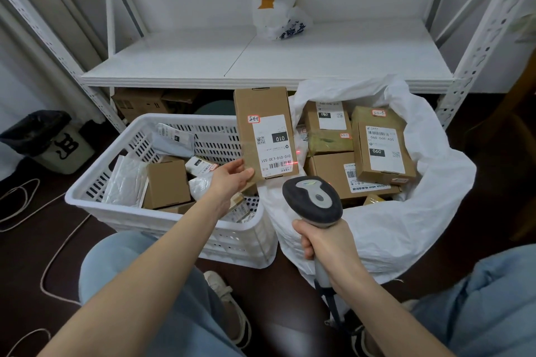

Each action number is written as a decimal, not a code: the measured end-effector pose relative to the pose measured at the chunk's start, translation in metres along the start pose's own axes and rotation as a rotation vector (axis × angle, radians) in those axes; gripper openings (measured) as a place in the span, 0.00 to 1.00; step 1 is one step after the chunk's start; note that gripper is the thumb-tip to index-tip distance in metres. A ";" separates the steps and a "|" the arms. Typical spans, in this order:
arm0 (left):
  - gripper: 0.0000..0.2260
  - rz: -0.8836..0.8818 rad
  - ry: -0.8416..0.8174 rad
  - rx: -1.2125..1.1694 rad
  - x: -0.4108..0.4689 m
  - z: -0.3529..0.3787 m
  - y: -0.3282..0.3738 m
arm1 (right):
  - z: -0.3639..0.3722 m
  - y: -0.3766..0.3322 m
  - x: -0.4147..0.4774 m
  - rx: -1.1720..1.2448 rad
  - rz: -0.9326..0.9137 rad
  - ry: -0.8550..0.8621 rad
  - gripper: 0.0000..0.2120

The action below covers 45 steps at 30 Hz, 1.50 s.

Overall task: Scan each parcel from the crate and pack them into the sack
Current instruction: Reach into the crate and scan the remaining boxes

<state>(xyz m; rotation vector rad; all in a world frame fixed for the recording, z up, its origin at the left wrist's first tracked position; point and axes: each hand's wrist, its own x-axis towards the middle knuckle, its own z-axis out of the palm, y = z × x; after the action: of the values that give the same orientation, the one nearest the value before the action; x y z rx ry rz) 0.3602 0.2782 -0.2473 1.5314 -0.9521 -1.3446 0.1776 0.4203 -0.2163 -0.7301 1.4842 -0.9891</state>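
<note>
Cardboard parcel (pixel 265 133) hanging, long axis 12-to-6, between crate (pixel 162 230) and sack (pixel 420 211) | left hand (pixel 232 180) pinching its 7 o'clock corner | right hand (pixel 322 243) clenching scanner (pixel 313 200) (red beam crossing barcode (pixel 280 164)) | sack lying at parcel's 3 o'clock, left hand nearer.

Brown parcel (pixel 265 130) (white label), white slotted crate (pixel 162 211), white sack (pixel 406 211).

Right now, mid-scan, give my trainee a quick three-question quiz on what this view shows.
1. True or false: the left hand holds the scanner.
2. The big number on the held parcel reads: A) 010, B) 090, C) 080.
3. Fill in: the box labelled 090 lies in the ___.
Key: 1 false, the right hand grips it; 2 A; 3 sack.
</note>
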 end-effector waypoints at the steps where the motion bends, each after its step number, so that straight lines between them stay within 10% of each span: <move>1: 0.23 0.023 0.001 0.032 -0.001 0.001 0.003 | -0.001 -0.004 0.001 0.014 -0.017 -0.004 0.08; 13: 0.16 -0.107 -0.205 0.345 0.019 0.096 0.051 | -0.063 -0.075 0.058 0.163 -0.162 0.169 0.04; 26: 0.14 0.358 -0.011 0.905 0.056 0.076 0.067 | -0.036 -0.085 0.078 0.212 -0.076 0.092 0.08; 36: 0.15 -0.004 0.094 0.981 0.083 -0.088 0.043 | 0.112 -0.083 0.098 0.177 0.092 -0.214 0.04; 45: 0.37 -0.266 -0.196 1.313 0.181 -0.115 -0.068 | 0.218 -0.045 0.214 0.111 0.301 -0.126 0.08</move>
<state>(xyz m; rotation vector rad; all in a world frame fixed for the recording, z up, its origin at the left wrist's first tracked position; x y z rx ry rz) 0.4972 0.1450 -0.3660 2.5496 -2.0316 -1.0254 0.3551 0.1739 -0.2735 -0.4645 1.3696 -0.7742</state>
